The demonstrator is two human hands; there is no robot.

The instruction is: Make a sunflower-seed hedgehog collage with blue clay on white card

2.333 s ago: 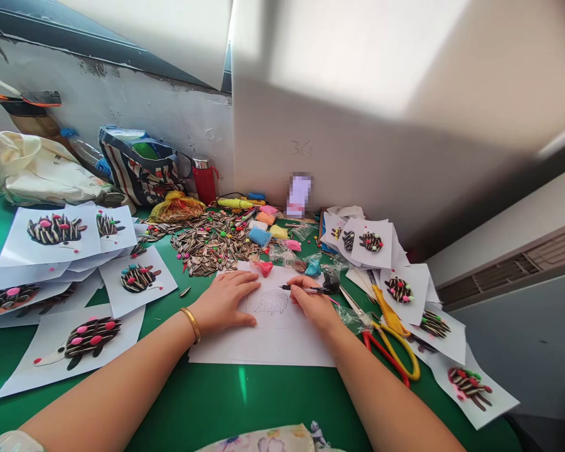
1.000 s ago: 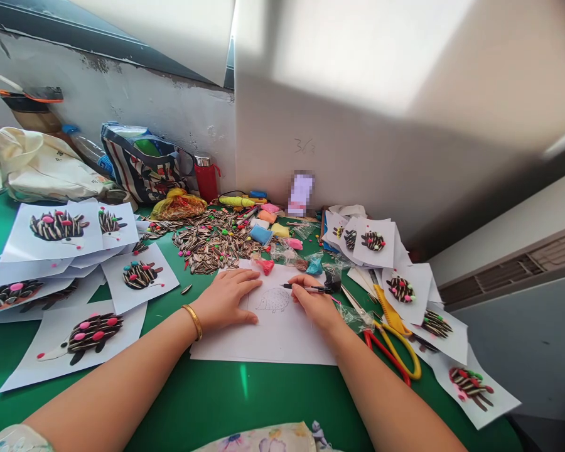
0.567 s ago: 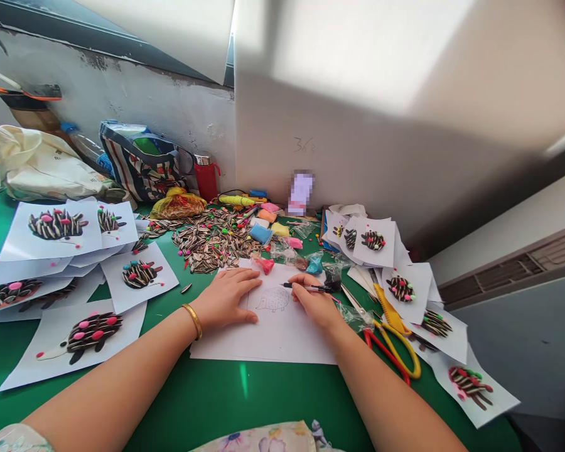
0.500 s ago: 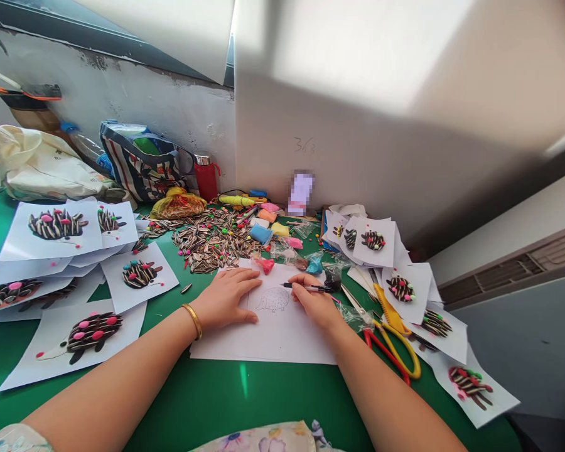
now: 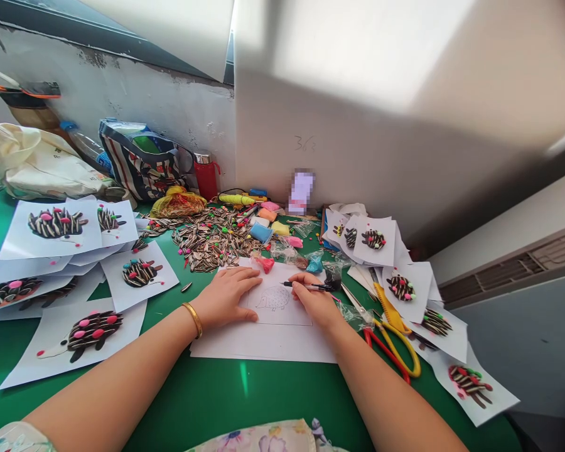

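A white sheet of paper (image 5: 263, 342) lies in front of me on the green table. On it is a small hedgehog drawing (image 5: 273, 299) in dark line, inside a thin ruled frame. My left hand (image 5: 228, 295) rests flat on the sheet left of the drawing, fingers spread. My right hand (image 5: 315, 301) is closed round a black pen (image 5: 308, 286), its tip pointing left at the drawing's upper right edge. Whether the tip touches the paper I cannot tell. A red lump of clay in clear wrap (image 5: 265, 264) sits at the sheet's top edge.
Sunflower seeds (image 5: 211, 242) form a heap behind the sheet, beside coloured clay packs (image 5: 261, 233). Scissors (image 5: 395, 339) and a yellow cutter (image 5: 387, 304) lie right of my hand. Seed-hedgehog cards (image 5: 139, 273) are stacked at both sides. A red flask (image 5: 206, 177) stands at the back.
The bottom line of the frame around the hedgehog shows more clearly now. Both hands and the pen stay in nearly the same place.
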